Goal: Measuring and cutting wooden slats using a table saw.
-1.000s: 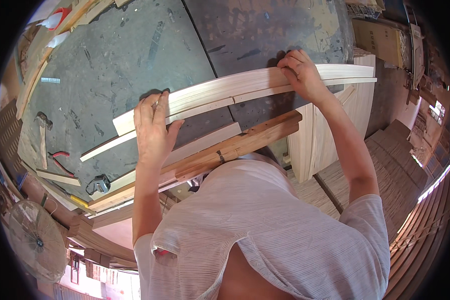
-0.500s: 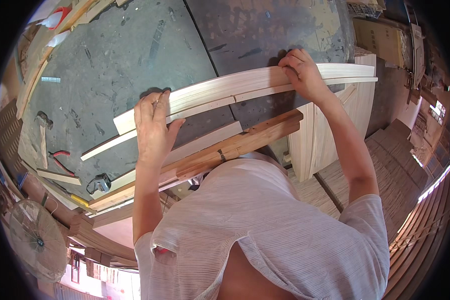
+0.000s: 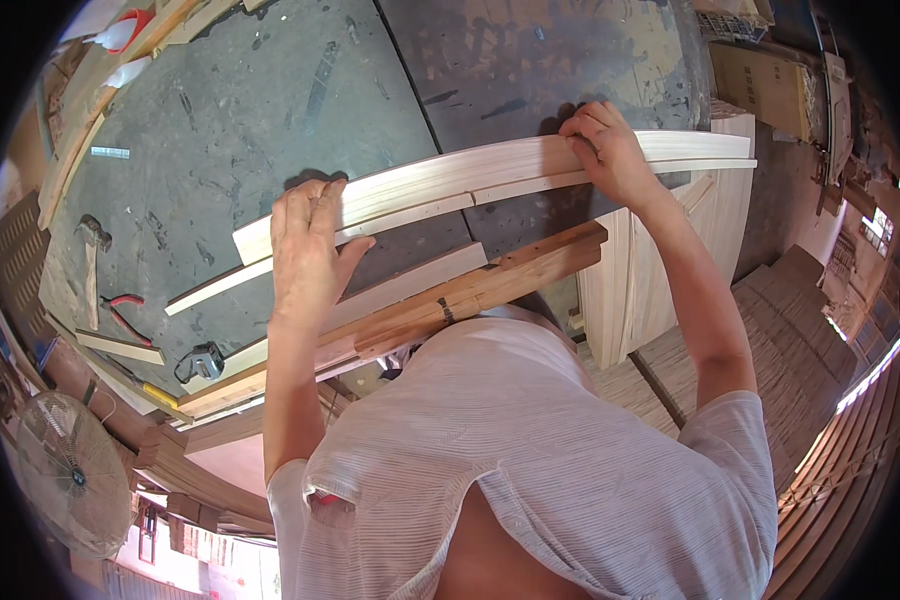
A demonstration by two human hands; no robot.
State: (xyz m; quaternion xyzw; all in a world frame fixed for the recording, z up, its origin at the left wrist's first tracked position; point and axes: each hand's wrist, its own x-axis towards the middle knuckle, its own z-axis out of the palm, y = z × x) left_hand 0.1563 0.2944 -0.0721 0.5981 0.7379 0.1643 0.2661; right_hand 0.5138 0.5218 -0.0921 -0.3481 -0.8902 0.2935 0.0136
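Observation:
A long pale wooden board (image 3: 450, 178) spans the grey worktable in front of me. Along its near side runs a narrower pale wooden strip (image 3: 410, 215), which reaches farther left than the board. My left hand (image 3: 308, 240) grips the board near its left end, fingers bent over the far edge and thumb sticking out toward the near side. Farther right, my right hand (image 3: 608, 152) is closed around the board, its fingertips at the far edge. Both palms hide parts of the board and strip.
A brown timber beam (image 3: 530, 265) and a pale plank (image 3: 425, 277) lie along the near table edge. At left are a hammer (image 3: 92, 235), red-handled pliers (image 3: 128, 322) and a tape measure (image 3: 202, 362). Pale wooden panels (image 3: 660, 285) stand at right; a fan (image 3: 75, 475) is lower left.
The view has shifted very slightly. Both hands keep the same grip, and the board and strip stay together in nearly the same place.

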